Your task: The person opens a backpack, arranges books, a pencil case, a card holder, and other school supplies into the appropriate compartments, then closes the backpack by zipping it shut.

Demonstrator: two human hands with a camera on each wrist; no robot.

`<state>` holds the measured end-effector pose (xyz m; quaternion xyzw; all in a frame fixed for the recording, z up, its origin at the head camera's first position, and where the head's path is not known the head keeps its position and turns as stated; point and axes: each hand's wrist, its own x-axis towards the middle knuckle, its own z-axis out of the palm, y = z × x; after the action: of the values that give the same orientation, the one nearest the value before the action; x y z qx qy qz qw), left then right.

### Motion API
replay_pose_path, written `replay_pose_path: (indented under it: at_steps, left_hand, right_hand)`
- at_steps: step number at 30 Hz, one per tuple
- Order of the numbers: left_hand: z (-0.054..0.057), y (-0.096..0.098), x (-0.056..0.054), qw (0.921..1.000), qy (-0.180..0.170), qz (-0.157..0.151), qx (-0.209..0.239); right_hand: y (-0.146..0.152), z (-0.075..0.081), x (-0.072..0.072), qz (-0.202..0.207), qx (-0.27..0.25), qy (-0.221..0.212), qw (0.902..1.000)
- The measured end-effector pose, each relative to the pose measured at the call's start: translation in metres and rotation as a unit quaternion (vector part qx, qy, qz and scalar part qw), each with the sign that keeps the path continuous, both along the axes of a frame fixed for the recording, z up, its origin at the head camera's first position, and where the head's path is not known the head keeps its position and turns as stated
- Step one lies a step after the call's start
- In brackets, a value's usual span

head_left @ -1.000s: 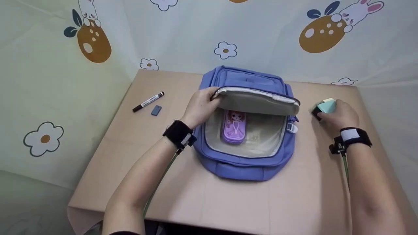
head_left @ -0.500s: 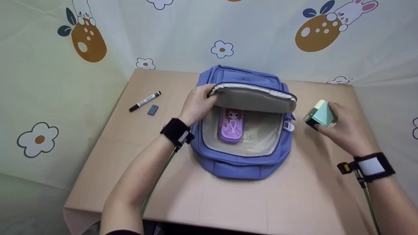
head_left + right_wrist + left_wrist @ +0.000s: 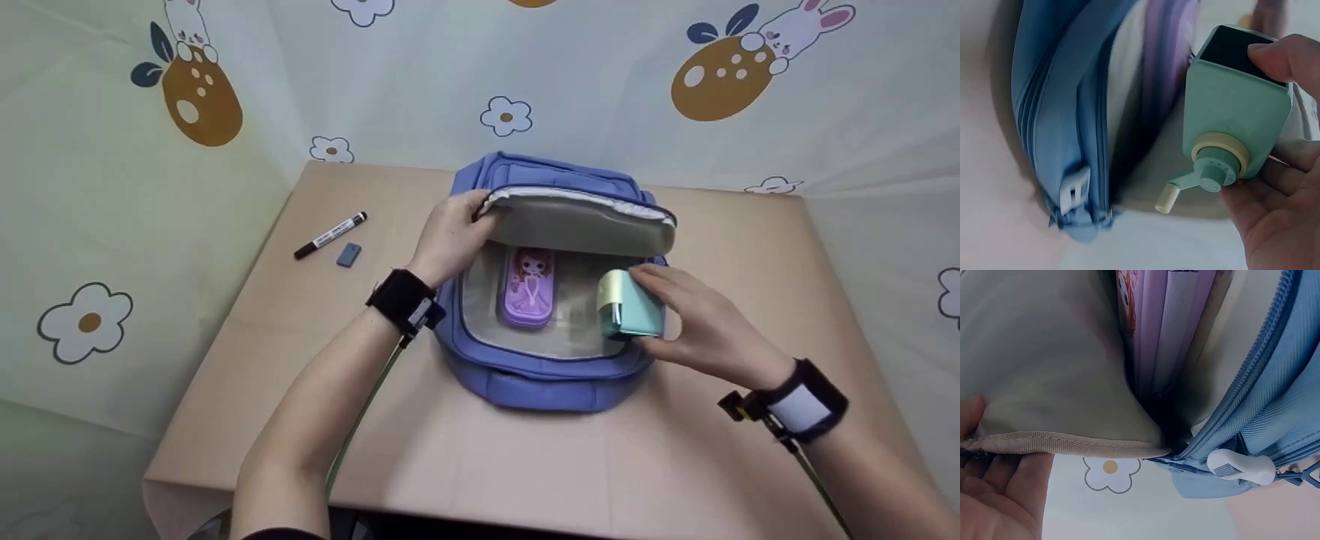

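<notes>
A blue backpack lies on the table with its front compartment unzipped. My left hand pinches the edge of the raised flap; in the left wrist view the thumb lies on the lining and the fingers are beneath the hem. My right hand grips a mint-green crank pencil sharpener over the right side of the opening. Its crank handle faces the right wrist camera, and the thumb presses on its black base. Inside the compartment lies a purple pencil case with a doll picture.
Left of the backpack, a black-and-white marker and a small blue-grey eraser lie on the brown-covered table. A patterned curtain stands behind the table. A white zipper pull hangs at the compartment's side.
My right hand has carried the pencil sharpener leftward from the table's right side to over the open compartment. The left hand keeps holding the flap up.
</notes>
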<state>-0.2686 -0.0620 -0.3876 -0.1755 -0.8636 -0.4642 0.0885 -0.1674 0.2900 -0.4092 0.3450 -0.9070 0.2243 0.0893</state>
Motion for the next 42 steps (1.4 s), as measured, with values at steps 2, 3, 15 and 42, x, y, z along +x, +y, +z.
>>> replay_pose_path:
  at_steps: [2,3,15,42]
  left_hand:
    - [-0.001,0.000,0.000,1.0000,-0.003,-0.001,0.002]
    - [-0.002,0.000,0.000,1.0000,-0.004,-0.001,0.003]
    - [0.000,0.000,0.004,0.9999,0.011,-0.003,-0.002]
    - [-0.005,-0.008,0.005,0.9999,-0.001,-0.017,0.001]
  right_hand:
    - [-0.013,-0.006,-0.010,0.019,0.017,-0.014,0.9996]
    - [-0.018,-0.009,-0.016,0.026,0.026,-0.021,0.9991]
    - [-0.045,-0.035,-0.058,0.044,0.068,-0.040,0.9959]
    - [-0.050,-0.026,-0.038,0.026,-0.109,0.293,0.9496]
